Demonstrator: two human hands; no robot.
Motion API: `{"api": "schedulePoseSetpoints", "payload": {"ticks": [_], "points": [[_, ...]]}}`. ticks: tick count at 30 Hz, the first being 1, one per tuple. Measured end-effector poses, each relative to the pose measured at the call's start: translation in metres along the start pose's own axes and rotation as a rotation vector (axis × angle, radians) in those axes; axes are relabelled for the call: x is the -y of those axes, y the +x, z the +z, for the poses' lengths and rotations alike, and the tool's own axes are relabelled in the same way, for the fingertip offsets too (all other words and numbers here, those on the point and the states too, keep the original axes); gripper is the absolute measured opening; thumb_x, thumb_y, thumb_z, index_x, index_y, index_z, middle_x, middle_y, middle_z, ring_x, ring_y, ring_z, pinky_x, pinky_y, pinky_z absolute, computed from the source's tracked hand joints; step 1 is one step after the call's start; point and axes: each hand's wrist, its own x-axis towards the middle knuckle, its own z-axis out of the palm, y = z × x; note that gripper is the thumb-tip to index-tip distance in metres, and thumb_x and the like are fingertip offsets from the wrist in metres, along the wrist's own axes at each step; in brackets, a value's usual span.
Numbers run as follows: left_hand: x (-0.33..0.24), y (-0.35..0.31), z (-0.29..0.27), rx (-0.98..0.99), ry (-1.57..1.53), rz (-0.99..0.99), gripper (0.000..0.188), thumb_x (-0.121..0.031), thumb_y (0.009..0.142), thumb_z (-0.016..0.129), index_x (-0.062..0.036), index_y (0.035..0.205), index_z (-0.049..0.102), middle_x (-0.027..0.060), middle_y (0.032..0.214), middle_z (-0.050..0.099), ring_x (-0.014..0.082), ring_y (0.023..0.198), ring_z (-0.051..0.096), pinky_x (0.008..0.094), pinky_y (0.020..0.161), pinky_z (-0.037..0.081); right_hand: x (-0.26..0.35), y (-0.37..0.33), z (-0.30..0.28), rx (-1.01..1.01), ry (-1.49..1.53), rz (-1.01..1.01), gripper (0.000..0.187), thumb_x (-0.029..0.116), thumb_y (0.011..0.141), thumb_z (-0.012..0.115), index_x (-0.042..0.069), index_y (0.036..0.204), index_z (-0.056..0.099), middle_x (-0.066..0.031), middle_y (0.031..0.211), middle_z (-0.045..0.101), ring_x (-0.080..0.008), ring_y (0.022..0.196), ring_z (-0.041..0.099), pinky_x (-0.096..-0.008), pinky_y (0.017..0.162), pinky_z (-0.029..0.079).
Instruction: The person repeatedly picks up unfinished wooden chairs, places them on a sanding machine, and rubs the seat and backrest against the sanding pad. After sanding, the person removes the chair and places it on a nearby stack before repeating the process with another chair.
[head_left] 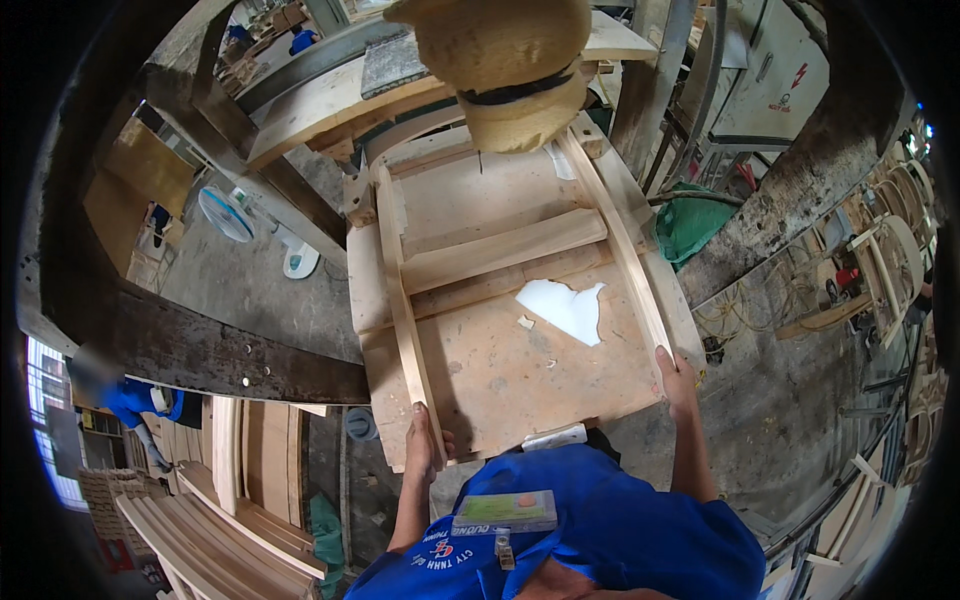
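Wearing plain bright blue shirt (pixel 620 510), loose and creased, open at the neck by the lower edge. Marked on left chest with white lettering (pixel 437 565) curving round a small red-and-white emblem (pixel 443 547). Carrying beside it a flat rectangular badge (pixel 505 510), yellow-green with reddish spot and greyish strip, hung on a small silvery clip (pixel 505 553). Bare along both forearms, and at left hand (pixel 422 445) and right hand (pixel 678 382).

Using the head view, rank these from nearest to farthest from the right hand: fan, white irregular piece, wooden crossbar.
From the right hand:
1. White irregular piece: on the board, to the hand's left.
2. Wooden crossbar: farther up and left, across the wooden frame.
3. Fan: far left, beyond the board.
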Motion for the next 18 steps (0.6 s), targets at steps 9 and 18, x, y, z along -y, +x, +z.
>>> {"api": "schedulePoseSetpoints", "payload": {"ticks": [9,18], "points": [[-0.0041,-0.0018,-0.0011,0.003,-0.024,-0.016,0.076,-0.075,0.100,0.041,-0.0030,0.122,0.052,0.0114,0.072,0.061,0.0206,0.053,0.062,0.0341,0.045,0.052,0.0035,-0.0010,-0.0008,-0.036,-0.027,-0.042,0.052,0.055,0.100,0.063,0.003,0.106,0.071,-0.0025,0.073,0.062,-0.0120,0.053,0.058,-0.0276,0.046,0.042],[-0.0084,-0.0049,0.0006,-0.035,0.023,0.003,0.076,-0.074,0.101,0.039,-0.0013,0.121,0.051,0.0117,0.071,0.060,0.0200,0.051,0.061,0.0357,0.045,0.053,0.0105,-0.0058,-0.0016,-0.020,-0.017,-0.108,0.054,0.055,0.101,0.060,0.002,0.106,0.070,-0.0035,0.075,0.062,-0.0121,0.055,0.059,-0.0275,0.046,0.043]]}}
